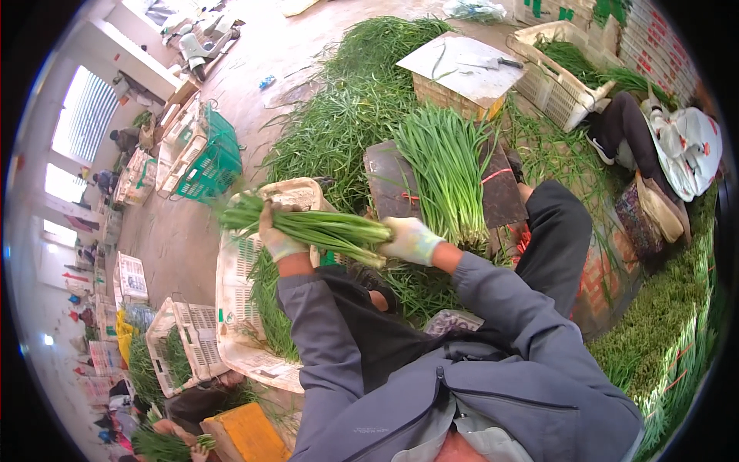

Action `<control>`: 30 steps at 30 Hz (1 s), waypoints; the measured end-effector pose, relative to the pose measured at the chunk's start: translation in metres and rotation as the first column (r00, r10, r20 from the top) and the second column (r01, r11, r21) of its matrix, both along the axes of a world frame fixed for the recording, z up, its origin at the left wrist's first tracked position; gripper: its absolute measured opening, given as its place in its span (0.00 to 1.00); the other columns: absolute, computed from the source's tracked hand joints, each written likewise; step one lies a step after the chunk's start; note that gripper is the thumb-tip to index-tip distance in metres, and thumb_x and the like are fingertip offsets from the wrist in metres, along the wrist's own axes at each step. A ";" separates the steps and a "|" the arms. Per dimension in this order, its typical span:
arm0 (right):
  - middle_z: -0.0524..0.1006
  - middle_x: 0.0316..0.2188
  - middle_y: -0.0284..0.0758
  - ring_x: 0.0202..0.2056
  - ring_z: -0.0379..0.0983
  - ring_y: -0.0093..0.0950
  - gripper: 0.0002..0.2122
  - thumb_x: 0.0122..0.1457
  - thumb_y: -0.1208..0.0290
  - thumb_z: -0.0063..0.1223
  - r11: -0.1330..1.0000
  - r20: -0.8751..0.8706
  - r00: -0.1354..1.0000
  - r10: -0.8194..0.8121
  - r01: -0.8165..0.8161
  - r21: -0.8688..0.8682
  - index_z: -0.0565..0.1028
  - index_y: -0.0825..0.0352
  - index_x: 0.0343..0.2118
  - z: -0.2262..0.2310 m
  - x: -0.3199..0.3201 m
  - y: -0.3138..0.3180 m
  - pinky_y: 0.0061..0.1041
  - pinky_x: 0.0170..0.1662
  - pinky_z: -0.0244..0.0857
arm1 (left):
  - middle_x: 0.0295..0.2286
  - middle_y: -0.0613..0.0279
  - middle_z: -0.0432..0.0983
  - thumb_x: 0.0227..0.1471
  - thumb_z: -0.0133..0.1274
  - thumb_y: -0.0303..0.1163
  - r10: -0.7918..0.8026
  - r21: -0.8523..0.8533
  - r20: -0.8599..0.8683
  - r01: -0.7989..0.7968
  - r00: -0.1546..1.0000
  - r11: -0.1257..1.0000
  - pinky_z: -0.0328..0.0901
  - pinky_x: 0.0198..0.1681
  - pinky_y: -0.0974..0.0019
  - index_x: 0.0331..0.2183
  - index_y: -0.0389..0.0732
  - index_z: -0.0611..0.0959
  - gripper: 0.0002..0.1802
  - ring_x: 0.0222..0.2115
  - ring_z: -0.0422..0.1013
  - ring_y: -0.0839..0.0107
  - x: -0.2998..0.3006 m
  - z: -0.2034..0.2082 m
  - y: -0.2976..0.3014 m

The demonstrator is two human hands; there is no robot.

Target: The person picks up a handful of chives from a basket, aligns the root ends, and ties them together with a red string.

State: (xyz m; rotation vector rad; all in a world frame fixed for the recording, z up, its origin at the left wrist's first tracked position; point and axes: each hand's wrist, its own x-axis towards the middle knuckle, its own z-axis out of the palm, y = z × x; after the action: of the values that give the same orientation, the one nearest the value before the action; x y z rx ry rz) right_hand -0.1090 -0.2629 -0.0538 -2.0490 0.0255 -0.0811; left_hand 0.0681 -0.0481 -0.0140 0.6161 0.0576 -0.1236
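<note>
Between my hands lies a bunch of chives (331, 231), held sideways over my lap. My gloved left hand (279, 235) is closed round its leafy part, and the leaf tips at the far left are smeared by motion. At the white root ends, my gloved right hand (413, 240) closes round the stalks. Just beyond the right hand, a larger pile of chives (446, 165) rests on a dark board (385, 181). A red tie (496, 175) lies on that board beside the pile.
At my left stands a white plastic crate (235, 289) holding chives. Loose greens (331, 131) heap up ahead. A knife (508, 62) lies on a white-topped box (462, 65). Bundled chives (662, 339) line the right side. A person's leg (616, 127) is at the right.
</note>
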 end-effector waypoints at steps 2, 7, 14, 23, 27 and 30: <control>0.80 0.31 0.48 0.36 0.79 0.41 0.13 0.50 0.67 0.57 0.984 -0.093 0.987 -0.134 0.121 -0.130 0.79 0.70 0.35 -0.047 -0.018 -0.034 0.33 0.43 0.72 | 0.23 0.71 0.71 0.53 0.55 0.34 0.100 -0.082 0.055 -0.095 0.993 0.992 0.69 0.31 0.62 0.34 0.43 0.75 0.08 0.22 0.68 0.71 0.011 0.007 0.010; 0.80 0.24 0.35 0.21 0.77 0.21 0.09 0.59 0.69 0.54 0.922 -0.343 0.939 -0.022 0.152 0.356 0.78 0.72 0.36 -0.019 -0.046 -0.035 0.21 0.26 0.71 | 0.22 0.71 0.68 0.54 0.54 0.33 0.065 -0.260 0.215 -0.007 0.975 0.965 0.66 0.34 0.60 0.34 0.42 0.75 0.07 0.23 0.68 0.71 0.011 0.009 0.027; 0.77 0.44 0.33 0.41 0.75 0.22 0.18 0.61 0.68 0.56 0.485 -0.052 0.980 0.190 -0.048 0.873 0.72 0.70 0.52 0.000 0.009 0.018 0.23 0.42 0.71 | 0.22 0.70 0.68 0.56 0.52 0.32 -0.027 -0.396 0.219 0.115 0.975 0.911 0.66 0.35 0.63 0.35 0.40 0.76 0.06 0.23 0.69 0.71 0.006 0.005 0.018; 0.76 0.46 0.39 0.46 0.76 0.34 0.13 0.62 0.77 0.51 -0.126 -0.084 0.996 0.040 0.089 0.988 0.71 0.69 0.49 0.001 0.012 0.040 0.33 0.49 0.71 | 0.22 0.70 0.70 0.55 0.51 0.31 0.065 -0.344 0.130 -0.016 0.989 0.939 0.67 0.35 0.63 0.36 0.41 0.77 0.07 0.24 0.69 0.71 -0.001 0.005 0.012; 0.77 0.33 0.34 0.35 0.77 0.28 0.08 0.65 0.72 0.50 -0.022 0.066 0.991 0.114 -0.064 0.998 0.74 0.69 0.43 -0.009 -0.023 -0.002 0.29 0.37 0.71 | 0.22 0.72 0.68 0.53 0.51 0.29 0.057 -0.535 0.132 0.023 0.990 0.845 0.65 0.32 0.67 0.36 0.39 0.76 0.07 0.23 0.67 0.75 0.017 0.006 0.042; 0.77 0.32 0.31 0.32 0.75 0.22 0.11 0.65 0.72 0.50 0.410 -0.170 0.977 0.128 0.104 0.906 0.73 0.69 0.47 -0.012 -0.022 -0.026 0.22 0.30 0.69 | 0.22 0.72 0.68 0.53 0.51 0.29 -0.027 -0.593 0.131 0.100 0.991 0.799 0.65 0.34 0.67 0.36 0.39 0.76 0.08 0.23 0.67 0.76 0.013 0.010 0.039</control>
State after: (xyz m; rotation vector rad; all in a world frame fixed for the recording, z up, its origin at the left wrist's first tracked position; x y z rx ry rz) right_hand -0.1309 -0.2889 -0.0660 -0.8989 0.1584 0.1502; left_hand 0.0811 -0.0095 -0.0039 -0.0170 -0.1153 -0.1618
